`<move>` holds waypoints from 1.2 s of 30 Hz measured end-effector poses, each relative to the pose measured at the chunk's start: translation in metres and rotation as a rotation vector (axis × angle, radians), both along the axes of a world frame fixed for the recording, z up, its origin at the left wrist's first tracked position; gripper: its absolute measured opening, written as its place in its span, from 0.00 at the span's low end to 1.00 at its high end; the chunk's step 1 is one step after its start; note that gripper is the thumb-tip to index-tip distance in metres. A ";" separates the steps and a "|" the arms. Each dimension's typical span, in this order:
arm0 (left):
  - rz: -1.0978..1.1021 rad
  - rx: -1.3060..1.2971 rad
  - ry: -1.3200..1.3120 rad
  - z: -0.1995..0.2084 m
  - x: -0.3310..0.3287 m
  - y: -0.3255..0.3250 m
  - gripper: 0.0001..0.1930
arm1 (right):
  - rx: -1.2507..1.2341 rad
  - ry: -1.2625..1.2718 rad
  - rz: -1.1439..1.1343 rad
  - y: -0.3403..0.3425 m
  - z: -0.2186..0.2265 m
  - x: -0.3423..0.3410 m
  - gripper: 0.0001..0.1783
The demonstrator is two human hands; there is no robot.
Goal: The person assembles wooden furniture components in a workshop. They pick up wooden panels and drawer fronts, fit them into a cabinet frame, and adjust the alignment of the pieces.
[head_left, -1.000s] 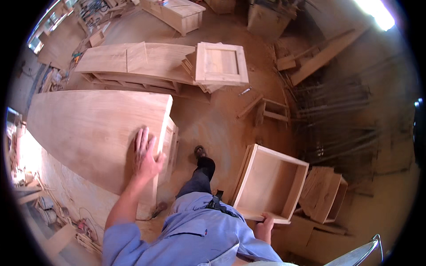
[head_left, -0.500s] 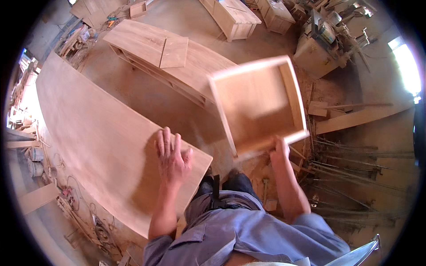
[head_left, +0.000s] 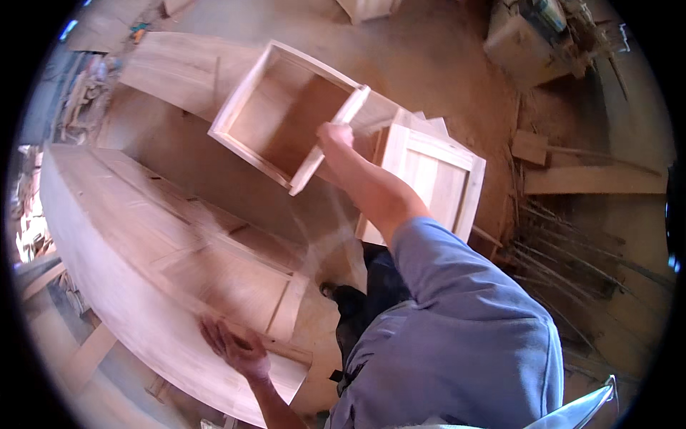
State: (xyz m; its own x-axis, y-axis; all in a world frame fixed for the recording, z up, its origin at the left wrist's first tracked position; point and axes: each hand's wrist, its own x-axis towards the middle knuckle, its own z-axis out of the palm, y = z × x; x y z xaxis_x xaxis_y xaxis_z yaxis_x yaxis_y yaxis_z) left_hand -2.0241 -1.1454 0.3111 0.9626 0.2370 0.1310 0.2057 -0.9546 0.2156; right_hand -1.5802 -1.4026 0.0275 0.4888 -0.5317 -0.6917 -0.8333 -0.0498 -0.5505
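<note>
My right hand (head_left: 334, 136) grips a shallow wooden drawer (head_left: 282, 107) by its front panel, fingers wrapped over the edge. The drawer is held in the air, its empty inside facing up. Below and to the left stretches a long, low wooden cabinet (head_left: 136, 264) with open compartments in its front. My left hand (head_left: 238, 349) lies on the cabinet's top near the front edge, fingers spread and somewhat blurred, with nothing held. Beyond my right forearm is a framed wooden panel end (head_left: 436, 168), partly covered by my arm.
A second long wooden cabinet (head_left: 171, 68) runs behind the drawer. At the far right stands a cluttered bench or box (head_left: 529, 46). Long metal rods or clamps (head_left: 572, 264) and boards (head_left: 593, 179) lie along the right side. More scrap wood lies at the left.
The drawer has swung from the right to the upper middle in my right hand. The view has turned, showing the near cabinet's open front. My left hand now appears lower and farther left.
</note>
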 end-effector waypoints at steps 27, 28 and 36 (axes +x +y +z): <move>-0.070 -0.904 0.333 -0.091 0.176 -0.200 0.34 | -0.622 -0.126 0.587 -0.096 0.095 -0.188 0.52; 0.022 -1.115 0.398 -0.113 0.180 -0.215 0.33 | -0.603 -0.126 0.584 -0.093 0.095 -0.191 0.54; 0.450 -1.931 0.742 -0.188 0.194 -0.236 0.29 | -0.499 -0.265 0.409 -0.111 0.126 -0.221 0.58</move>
State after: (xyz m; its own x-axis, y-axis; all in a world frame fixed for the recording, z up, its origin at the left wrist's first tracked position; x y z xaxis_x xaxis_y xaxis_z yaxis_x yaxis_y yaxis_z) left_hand -1.8302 -1.3810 0.1227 0.5595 -0.2547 -0.7887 0.7913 0.4473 0.4169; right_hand -1.8011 -1.5140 0.1536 0.8360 -0.4923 -0.2422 -0.5345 -0.6312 -0.5621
